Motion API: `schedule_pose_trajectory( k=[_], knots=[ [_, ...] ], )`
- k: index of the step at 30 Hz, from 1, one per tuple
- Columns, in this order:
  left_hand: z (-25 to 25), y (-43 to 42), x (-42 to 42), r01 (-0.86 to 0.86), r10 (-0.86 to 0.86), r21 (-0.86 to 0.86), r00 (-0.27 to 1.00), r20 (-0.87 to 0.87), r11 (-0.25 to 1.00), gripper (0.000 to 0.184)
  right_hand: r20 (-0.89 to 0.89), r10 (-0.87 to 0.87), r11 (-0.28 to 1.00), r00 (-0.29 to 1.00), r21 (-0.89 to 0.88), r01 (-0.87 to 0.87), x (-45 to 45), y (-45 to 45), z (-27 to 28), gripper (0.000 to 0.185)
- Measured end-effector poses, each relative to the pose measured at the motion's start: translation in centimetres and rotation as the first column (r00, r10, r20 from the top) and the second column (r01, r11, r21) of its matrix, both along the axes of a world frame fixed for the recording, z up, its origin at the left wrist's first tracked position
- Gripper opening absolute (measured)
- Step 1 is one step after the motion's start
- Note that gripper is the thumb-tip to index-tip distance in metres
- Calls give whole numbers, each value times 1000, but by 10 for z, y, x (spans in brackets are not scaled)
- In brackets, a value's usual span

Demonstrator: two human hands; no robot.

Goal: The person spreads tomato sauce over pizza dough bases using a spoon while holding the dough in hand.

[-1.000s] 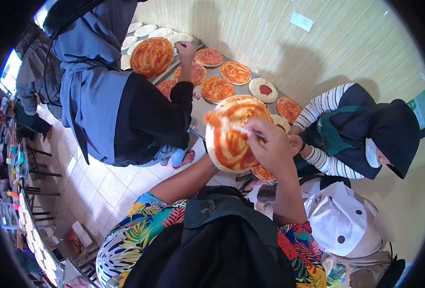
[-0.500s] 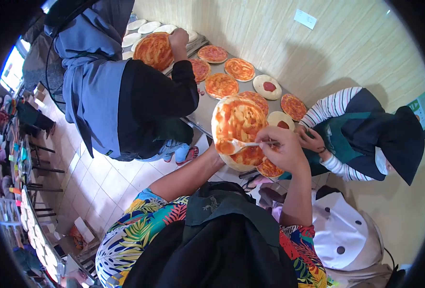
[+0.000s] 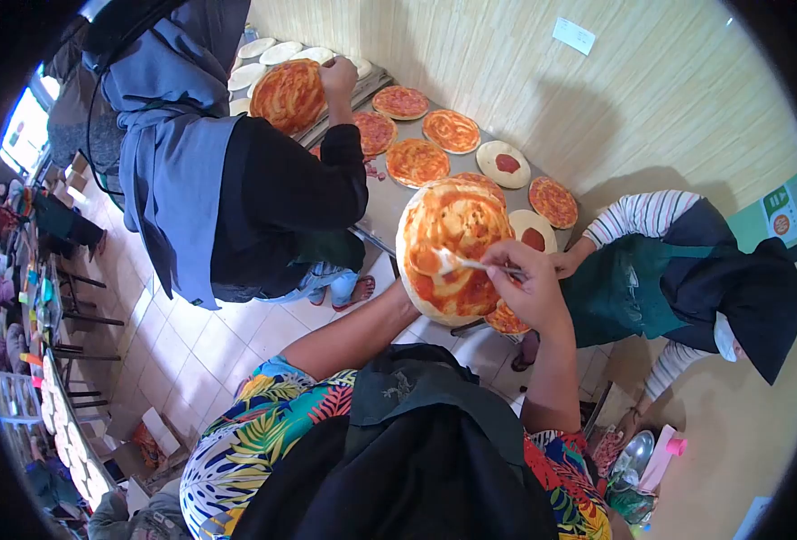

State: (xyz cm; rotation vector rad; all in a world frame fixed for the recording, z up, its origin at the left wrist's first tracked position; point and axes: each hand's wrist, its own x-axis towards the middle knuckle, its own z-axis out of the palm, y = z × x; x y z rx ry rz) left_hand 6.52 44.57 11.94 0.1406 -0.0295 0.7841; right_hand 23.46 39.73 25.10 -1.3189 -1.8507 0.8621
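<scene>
A round pizza base (image 3: 457,216) smeared with red sauce is held up in front of me, slightly tilted. My left hand (image 3: 406,304) supports it from underneath; its fingers are hidden by the dough. Pinched in my right hand (image 3: 534,283) is a spoon (image 3: 470,264), its sauce-covered bowl resting on the left part of the base. The sauce lies in uneven streaks, with pale dough showing through and around the rim. Just behind, on the metal table, lies a base with a dab of sauce (image 3: 532,232), partly covered by the one I hold.
Several sauced bases (image 3: 416,162) lie on the metal table (image 3: 376,202) along the wall. At left a co-worker in a grey apron (image 3: 178,202) holds a sauced base (image 3: 288,96) near plain ones. At right another co-worker (image 3: 642,279) reaches down toward a metal bowl (image 3: 637,450) and bags.
My spoon has shifted slightly on the base. The co-worker at right has turned, one arm now stretched down; the pale dotted fabric near my right side is out of view, exposing the bowl and bags.
</scene>
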Motion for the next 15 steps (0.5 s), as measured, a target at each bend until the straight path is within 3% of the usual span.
schedule_pose_trajectory(
  k=[3, 6, 9, 10, 15],
  knots=[
    [13, -13, 6, 85, -76, -69, 988, 131, 994, 48, -93, -117, 988, 989, 92, 126, -4, -3, -7, 14],
    [25, -21, 7, 70, -61, -61, 987, 146, 996, 50, -19, -406, 901, 914, 160, 404, 3, -3, -5, 11],
    [17, -18, 6, 70, -64, -29, 984, 168, 997, 51, 38, -350, 936, 936, 55, 348, 1, -20, 9, 10],
    [13, -19, 7, 72, -70, -6, 984, 164, 997, 51, -58, -297, 953, 953, 38, 299, -6, -23, 11, 9],
    [15, -24, 16, 65, -76, 58, 971, 226, 996, 50, 32, -302, 939, 953, 179, 292, -22, -10, 32, 12]
  ],
)
